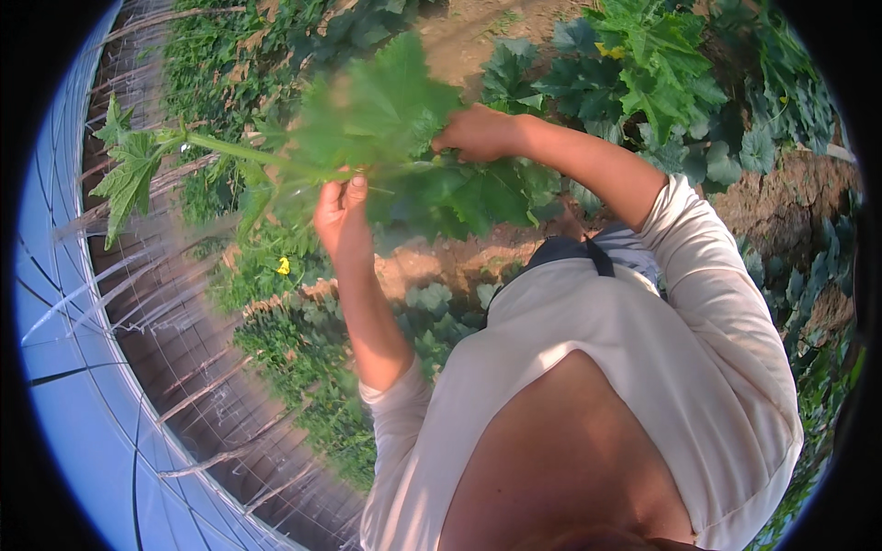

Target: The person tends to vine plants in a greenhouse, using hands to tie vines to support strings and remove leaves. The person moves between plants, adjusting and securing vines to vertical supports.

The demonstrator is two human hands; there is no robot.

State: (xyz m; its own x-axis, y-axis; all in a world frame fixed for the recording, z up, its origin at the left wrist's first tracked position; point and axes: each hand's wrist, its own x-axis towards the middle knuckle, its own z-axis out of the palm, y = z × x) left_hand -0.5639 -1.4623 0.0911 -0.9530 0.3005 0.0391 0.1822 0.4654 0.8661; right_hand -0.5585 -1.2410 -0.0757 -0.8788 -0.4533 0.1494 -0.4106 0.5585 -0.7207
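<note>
A green vine stem with broad lobed leaves stretches across the upper left, its leafy tip at the far left. My left hand is raised against this stem, with thumb and fingertips pinched on it. Large green leaves, partly blurred, hang above and between the hands. To the right of them, my right hand has its fingers curled in among the leaves; the fingertips are partly hidden, and whether they hold anything cannot be told.
Leafy plants with yellow blossoms stand at the upper right. More low plants grow at the lower left, beside bare soil. A wall with wires and wooden sticks curves along the left, below blue sheeting.
</note>
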